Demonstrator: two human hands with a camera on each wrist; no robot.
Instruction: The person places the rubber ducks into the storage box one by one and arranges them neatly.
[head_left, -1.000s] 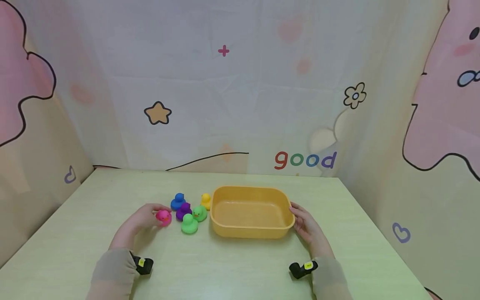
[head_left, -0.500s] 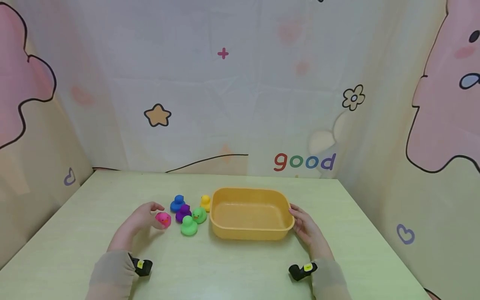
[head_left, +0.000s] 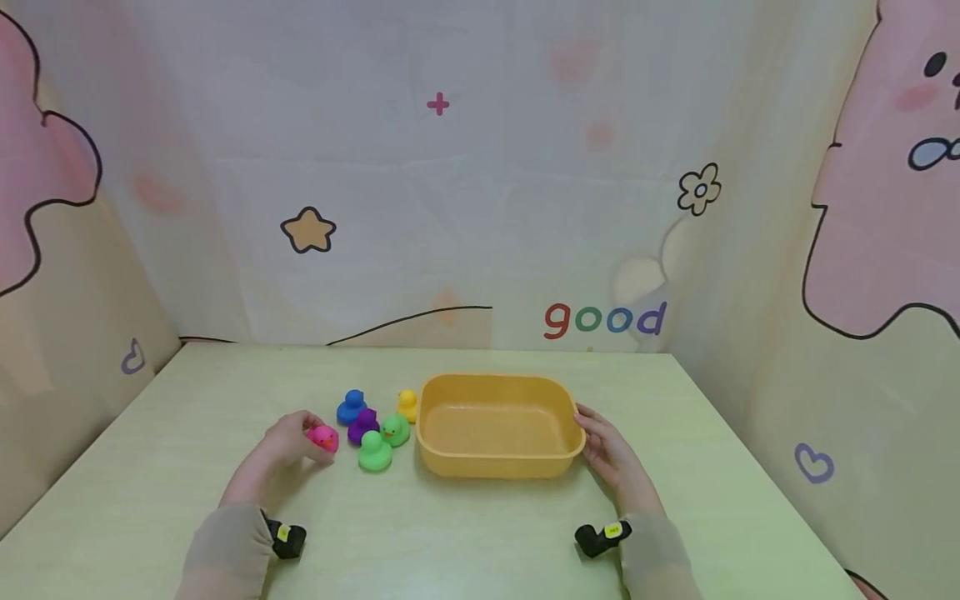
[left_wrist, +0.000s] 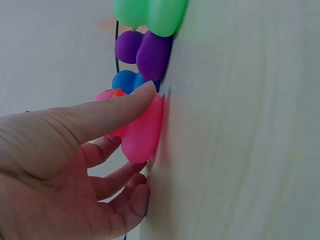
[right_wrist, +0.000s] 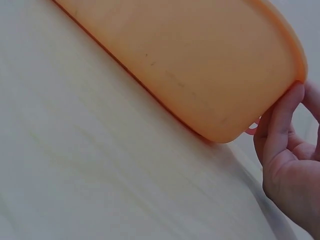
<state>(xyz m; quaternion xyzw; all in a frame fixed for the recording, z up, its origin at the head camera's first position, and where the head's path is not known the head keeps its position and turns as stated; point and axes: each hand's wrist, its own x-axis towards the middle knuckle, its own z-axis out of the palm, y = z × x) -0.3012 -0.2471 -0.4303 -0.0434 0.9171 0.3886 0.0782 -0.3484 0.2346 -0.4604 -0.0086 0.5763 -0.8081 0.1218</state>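
Note:
My left hand [head_left: 288,439] is at a pink rubber duck [head_left: 324,438] on the table. In the left wrist view the thumb lies across the duck's near side and the fingers curl behind it. Just right of it several more rubber ducks stand in a cluster: a blue duck [head_left: 352,407], a purple duck [head_left: 363,426], two green ones and a yellow duck [head_left: 407,406]. A yellow-orange plastic basin [head_left: 498,467] sits right of them. My right hand [head_left: 611,450] holds the basin's right end, its fingertips at the rim in the right wrist view.
Everything stands on a pale wooden table [head_left: 465,542]. A printed cloth backdrop [head_left: 390,167] rises behind and along both sides. The yellow duck is close against the basin's left wall, and a green duck [head_left: 375,452] stands nearest the front.
My left fingers, lifted off the pink duck half a second ago, have come down onto it. The right hand keeps its place at the basin. The head view has shifted slightly.

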